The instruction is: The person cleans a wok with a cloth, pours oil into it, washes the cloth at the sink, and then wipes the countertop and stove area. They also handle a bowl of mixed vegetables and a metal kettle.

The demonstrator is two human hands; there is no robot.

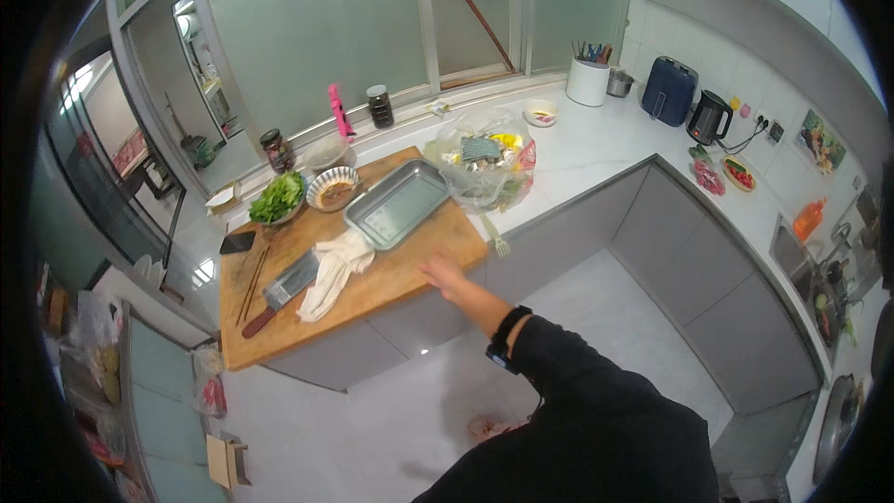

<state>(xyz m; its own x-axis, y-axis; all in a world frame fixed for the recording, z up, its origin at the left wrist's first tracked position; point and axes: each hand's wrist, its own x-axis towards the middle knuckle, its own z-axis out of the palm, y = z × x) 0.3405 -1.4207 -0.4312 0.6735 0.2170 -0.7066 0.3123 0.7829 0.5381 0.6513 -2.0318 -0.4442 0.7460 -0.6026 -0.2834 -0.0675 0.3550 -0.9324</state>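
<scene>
My right hand (443, 275), with a black watch at the wrist, is over the front right edge of a wooden cutting board (412, 278), fingers spread and holding nothing; whether it touches the wood I cannot tell. My left hand is out of view. A rectangular metal tray (398, 204) lies on the board, with a crumpled white cloth (336, 271) by its near left corner. Beside the cloth are a cleaver (290, 282) with a wooden handle and a pair of chopsticks (252, 284). Behind them stand a bowl of leafy greens (278, 198) and a fluted bowl of brown sauce (333, 190).
A dark phone (237, 243) lies at the board's left edge. Right of the tray sits a filled plastic bag (487, 164), with a pale green fork (496, 236) at the counter's edge. Further right stand a blue toaster (669, 91) and a black kettle (707, 119).
</scene>
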